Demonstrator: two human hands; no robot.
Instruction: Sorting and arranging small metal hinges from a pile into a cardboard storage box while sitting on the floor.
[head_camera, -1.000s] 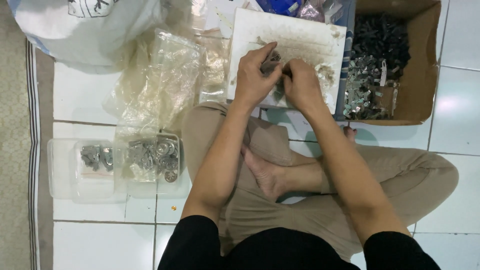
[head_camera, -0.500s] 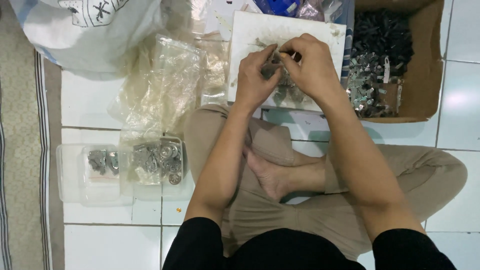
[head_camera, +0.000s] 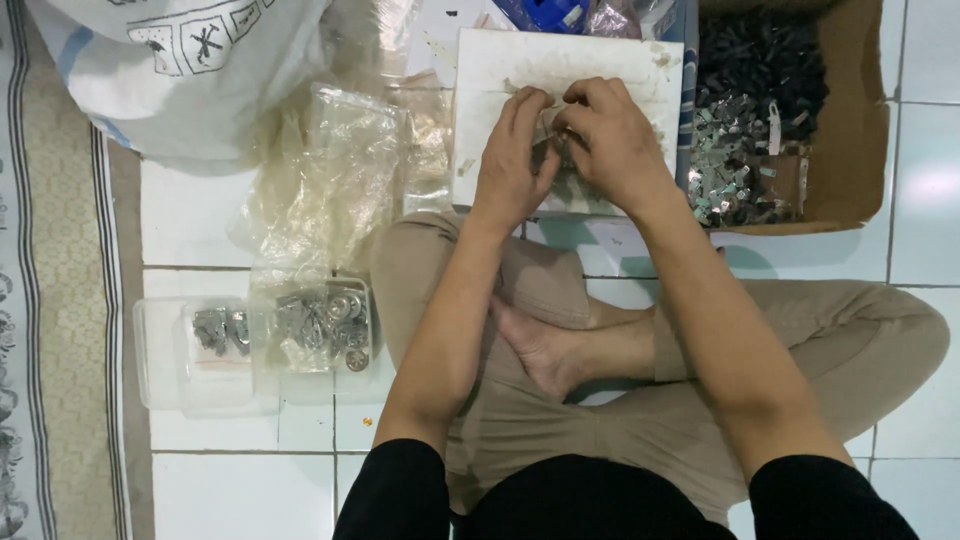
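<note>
Pinching a small metal part (head_camera: 553, 150) between them over the white board (head_camera: 620, 60), the left hand (head_camera: 512, 170) at nine o'clock and right hand (head_camera: 610, 140) at three o'clock were equally near.

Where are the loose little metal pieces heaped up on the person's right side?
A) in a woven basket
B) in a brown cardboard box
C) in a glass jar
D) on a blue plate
B: the heap of small metal pieces lies inside an open brown cardboard box on the tiled floor, just beyond the right hand, which works beside the left hand over a white board.
</note>
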